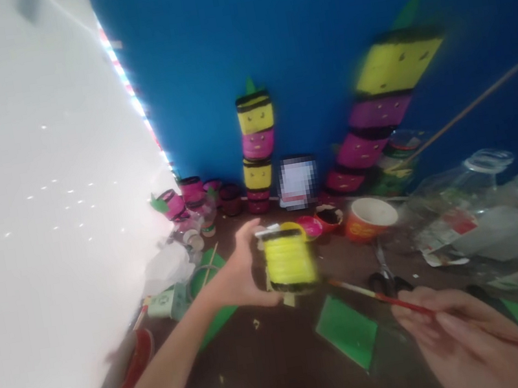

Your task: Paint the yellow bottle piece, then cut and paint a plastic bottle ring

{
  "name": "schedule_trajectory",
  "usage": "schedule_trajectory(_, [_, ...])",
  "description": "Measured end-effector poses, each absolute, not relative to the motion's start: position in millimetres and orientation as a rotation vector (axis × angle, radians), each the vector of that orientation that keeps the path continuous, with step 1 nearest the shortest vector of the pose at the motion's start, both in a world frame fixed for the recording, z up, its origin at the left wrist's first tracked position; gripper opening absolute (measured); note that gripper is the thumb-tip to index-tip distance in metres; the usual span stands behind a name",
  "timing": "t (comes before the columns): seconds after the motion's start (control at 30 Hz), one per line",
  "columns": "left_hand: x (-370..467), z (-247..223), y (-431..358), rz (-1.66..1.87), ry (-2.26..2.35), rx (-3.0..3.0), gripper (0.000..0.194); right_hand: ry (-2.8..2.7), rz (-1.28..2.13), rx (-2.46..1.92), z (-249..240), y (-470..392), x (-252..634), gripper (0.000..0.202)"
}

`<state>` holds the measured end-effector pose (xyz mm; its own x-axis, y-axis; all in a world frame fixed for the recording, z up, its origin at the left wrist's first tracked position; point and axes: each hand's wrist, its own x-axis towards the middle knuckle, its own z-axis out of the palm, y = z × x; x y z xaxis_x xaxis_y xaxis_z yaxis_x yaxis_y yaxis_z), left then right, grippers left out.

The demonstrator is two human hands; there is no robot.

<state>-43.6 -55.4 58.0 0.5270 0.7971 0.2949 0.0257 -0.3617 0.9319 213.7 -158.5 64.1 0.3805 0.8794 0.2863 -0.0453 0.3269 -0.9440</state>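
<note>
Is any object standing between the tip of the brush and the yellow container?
Nothing visible is in between. The brush in the right hand points toward the yellow container in the left hand; a green sheet lies lower, on the table.

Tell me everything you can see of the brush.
The brush is long and slim, with a red handle, a pale section ahead of it and an orange-brown tip, all somewhat blurred. The right hand grips it by the handle, whose rear end runs on toward the lower right. It slants, tip toward the yellow cup, with a visible gap between them.
</note>
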Motion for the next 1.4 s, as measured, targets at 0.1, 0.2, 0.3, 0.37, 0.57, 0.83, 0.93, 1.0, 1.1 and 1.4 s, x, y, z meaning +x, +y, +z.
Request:
schedule_trajectory(0.1, [-42.9, 53.9, -55.6, 0.975, 0.738, 1.840, 0.112, -0.958, 0.951, -0.968, 57.5, -157.5, 217.4, 0.012])
schedule_trajectory(0.2, [-42.2, 55.0, -57.1, 1.026, 0.753, 1.828, 0.107, -0.980, 0.967, -0.956, 51.0, -156.3, 213.3, 0.007])
schedule_trajectory(0.3, [-40.8, 59.1, -58.9, 1.077, 0.762, 1.802, 0.102, -1.020, 0.958, -0.946, 44.5, -155.0, 209.2, 0.004])
schedule_trajectory(0.37, [-39.7, 61.9, -59.8, 1.084, 0.782, 1.822, 0.099, -1.048, 0.956, -0.948, 39.6, -155.0, 208.6, 0.004])
schedule_trajectory(0.57, [-38.3, 65.5, -60.4, 1.031, 0.850, 1.976, 0.097, -1.098, 0.889, -1.092, 23.5, -159.1, 213.7, 0.005])
schedule_trajectory(0.83, [-39.5, 62.6, -56.3, 0.928, 0.951, 2.235, 0.102, -1.107, 0.759, -1.097, 16.4, -162.4, 218.8, 0.005])
schedule_trajectory(0.93, [-39.7, 62.3, -57.1, 0.927, 0.952, 2.239, 0.103, -1.128, 0.782, -1.112, 17.7, -162.0, 216.2, 0.006])
schedule_trajectory(1.0, [-40.4, 62.7, -57.7, 0.943, 0.931, 2.225, 0.103, -1.073, 0.796, -1.136, 18.9, -160.9, 216.8, 0.004])
schedule_trajectory(1.1, [-42.8, 63.7, -56.3, 0.960, 0.903, 2.237, 0.103, -0.912, 0.789, -1.139, 21.1, -158.4, 222.4, 0.009])
schedule_trajectory(1.4, [-60.9, 52.9, -27.7, 0.936, 1.123, 2.725, 0.085, -0.618, 0.806, -1.081, 22.4, -152.7, 230.1, 0.013])
